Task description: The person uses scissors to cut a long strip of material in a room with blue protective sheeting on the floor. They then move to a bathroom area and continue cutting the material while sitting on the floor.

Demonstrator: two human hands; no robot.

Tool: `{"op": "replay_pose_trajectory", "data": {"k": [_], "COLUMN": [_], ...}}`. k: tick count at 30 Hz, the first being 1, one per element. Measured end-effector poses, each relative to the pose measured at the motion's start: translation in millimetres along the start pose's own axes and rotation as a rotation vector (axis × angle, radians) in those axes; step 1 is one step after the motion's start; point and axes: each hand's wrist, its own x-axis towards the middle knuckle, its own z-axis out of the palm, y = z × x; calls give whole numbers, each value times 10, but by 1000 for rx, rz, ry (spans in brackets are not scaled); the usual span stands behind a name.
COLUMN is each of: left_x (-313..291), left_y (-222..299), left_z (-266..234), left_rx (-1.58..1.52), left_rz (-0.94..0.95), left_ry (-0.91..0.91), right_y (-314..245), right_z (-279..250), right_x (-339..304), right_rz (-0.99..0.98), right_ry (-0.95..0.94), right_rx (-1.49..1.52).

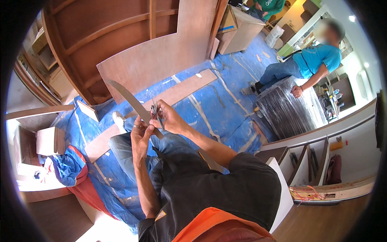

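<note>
A long, thin greyish-brown strip, like edge banding, curves up and away from my hands toward a curved wooden panel. My left hand pinches the strip near its lower end, thumb and fingers pressed together. A pair of scissors is in my right hand, fingers wrapped round the handles. The scissors are right against the strip, just above my left fingers. Whether the blades are apart is too small to tell. Both hands are above my bent knees.
Blue sheeting with tape lines covers the floor, with long boards lying on it. The curved panel stands ahead. At right, a person in a blue shirt leans on a plastic-wrapped block. Open compartments lie nearer.
</note>
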Motion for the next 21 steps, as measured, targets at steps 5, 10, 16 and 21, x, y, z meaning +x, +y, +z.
{"op": "replay_pose_trajectory", "data": {"k": [5, 10, 16, 21], "left_x": [-1, 8, -1, 1], "left_y": [-89, -131, -182, -227], "left_z": [-136, -295, -257, -285], "left_rx": [-77, 0, -50, -43], "left_rz": [43, 52, 16, 24], "left_ry": [90, 197, 215, 225], "right_y": [440, 1277, 1766, 1742], "right_z": [-178, -536, -790, -1026], "right_x": [22, -112, -214, -197], "right_rz": [122, 338, 622, 543], "right_ry": [55, -29, -475, -571], "right_rx": [-323, -780, -859, -620]}}
